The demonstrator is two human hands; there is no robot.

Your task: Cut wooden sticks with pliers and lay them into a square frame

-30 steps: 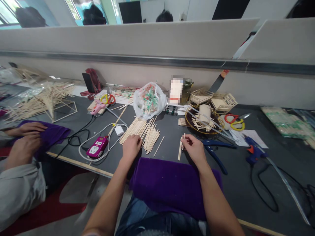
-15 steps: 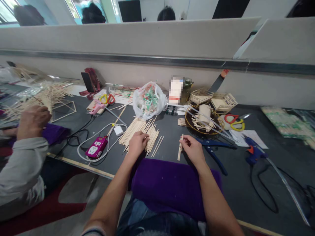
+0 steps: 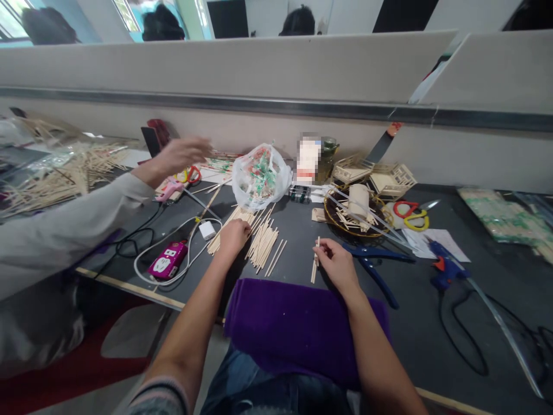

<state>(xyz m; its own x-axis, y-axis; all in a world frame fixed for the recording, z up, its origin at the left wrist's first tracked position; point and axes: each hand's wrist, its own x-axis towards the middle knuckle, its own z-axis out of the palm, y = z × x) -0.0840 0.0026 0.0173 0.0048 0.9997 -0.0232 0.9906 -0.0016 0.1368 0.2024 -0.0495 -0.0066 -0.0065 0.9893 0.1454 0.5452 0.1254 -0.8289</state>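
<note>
My left hand (image 3: 234, 237) lies over the left part of a heap of thin wooden sticks (image 3: 262, 245), its fingers curled in. Its own back hides whatever is between the fingertips. A pair of loose sticks (image 3: 275, 258) lies just right of the heap. With thumb and fingers closed, my right hand (image 3: 338, 260) pinches a few short wooden sticks (image 3: 314, 270), held nearly upright in view over the dark table. A folded purple cloth (image 3: 294, 323) is at the table edge between my forearms.
Blue pliers (image 3: 378, 259) lie right of my right hand, with a blue glue gun (image 3: 447, 265) beyond. Behind stand a round basket (image 3: 358, 227) and a white plastic bag (image 3: 261, 178). A pink power socket (image 3: 167, 260) sits left. A co-worker's hand (image 3: 185, 153) reaches over the left side.
My left hand has shifted left and slightly away, and a gap now splits the stick heap. My right hand stays about still. The co-worker's arm has swung right across the table.
</note>
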